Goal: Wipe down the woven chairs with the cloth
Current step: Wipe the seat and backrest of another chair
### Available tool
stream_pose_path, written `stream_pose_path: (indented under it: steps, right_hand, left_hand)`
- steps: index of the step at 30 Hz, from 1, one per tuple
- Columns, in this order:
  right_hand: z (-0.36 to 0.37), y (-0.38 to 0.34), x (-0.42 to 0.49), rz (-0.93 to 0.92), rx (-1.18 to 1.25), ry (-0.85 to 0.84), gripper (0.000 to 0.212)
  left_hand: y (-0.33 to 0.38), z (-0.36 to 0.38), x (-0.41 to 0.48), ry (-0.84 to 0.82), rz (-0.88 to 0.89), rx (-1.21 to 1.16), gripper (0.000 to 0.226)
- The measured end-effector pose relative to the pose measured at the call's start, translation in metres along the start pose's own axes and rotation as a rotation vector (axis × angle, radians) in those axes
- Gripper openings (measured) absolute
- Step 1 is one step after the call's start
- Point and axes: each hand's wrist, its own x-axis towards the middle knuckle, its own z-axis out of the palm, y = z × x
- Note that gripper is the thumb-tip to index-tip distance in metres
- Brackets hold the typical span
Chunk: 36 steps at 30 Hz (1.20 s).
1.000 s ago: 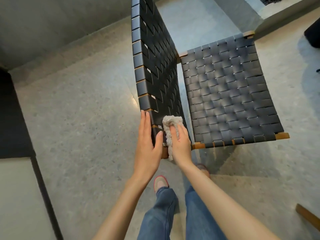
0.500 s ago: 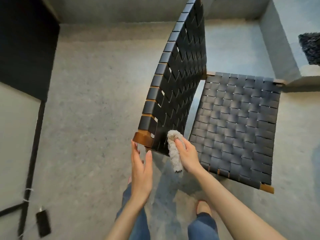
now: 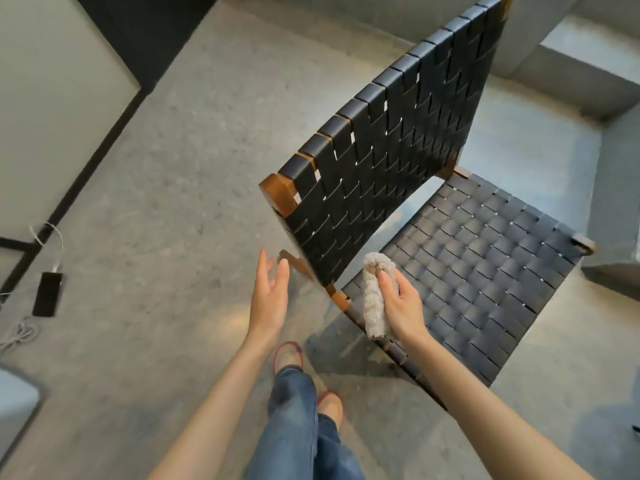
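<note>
A chair of black woven straps on a brown wooden frame fills the right half of the view, its backrest (image 3: pixel 398 161) upright and its seat (image 3: pixel 485 271) to the right. My right hand (image 3: pixel 401 303) grips a fluffy beige cloth (image 3: pixel 372 299) against the near left corner of the seat, just below the backrest. My left hand (image 3: pixel 268 299) hovers in the air left of the chair with fingers straight, touching nothing.
The floor is grey speckled concrete. A black phone (image 3: pixel 47 294) on a white cable lies at the left beside a dark metal frame (image 3: pixel 20 244). A concrete step (image 3: pixel 571 64) rises behind the chair. My legs and red shoes (image 3: pixel 287 355) are below the hands.
My left hand has let go of the backrest edge and drawn back into the air. My right hand has carried the cloth from the backrest's lower edge down onto the seat. My view has swung round.
</note>
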Motion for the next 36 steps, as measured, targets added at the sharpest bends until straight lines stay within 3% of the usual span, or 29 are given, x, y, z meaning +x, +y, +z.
stream_pose_path:
  steps: [8,11,15,20,24,31,36]
  right_hand:
    - [0.025,0.037,0.044,-0.014,-0.064,0.055,0.030]
    - [0.041,0.063,0.076,-0.091,-0.099,0.093,0.036]
    - [0.066,0.111,0.109,-0.188,-0.110,0.091,0.048]
    - [0.101,0.172,0.139,-0.588,-0.131,0.047,0.048]
    - [0.126,0.197,0.171,-0.953,-0.192,-0.006,0.069]
    - [0.138,0.213,0.240,-1.315,-0.191,0.210,0.056]
    - [0.119,0.214,0.278,-1.469,-0.297,0.275,0.058]
  left_hand:
    - [-0.047,0.021,0.038,-0.053,0.024,0.066,0.064]
    - [-0.072,0.040,0.061,0.036,0.072,0.066,0.071]
    - [-0.113,0.069,0.084,0.157,0.279,0.004,0.069]
    - [-0.155,0.110,0.123,0.249,0.458,-0.148,0.062]
    - [-0.181,0.135,0.151,0.377,0.711,-0.200,0.059]
    - [-0.204,0.163,0.196,0.699,1.136,-0.201,0.049]
    - [-0.203,0.170,0.205,0.928,1.173,-0.075,0.046]
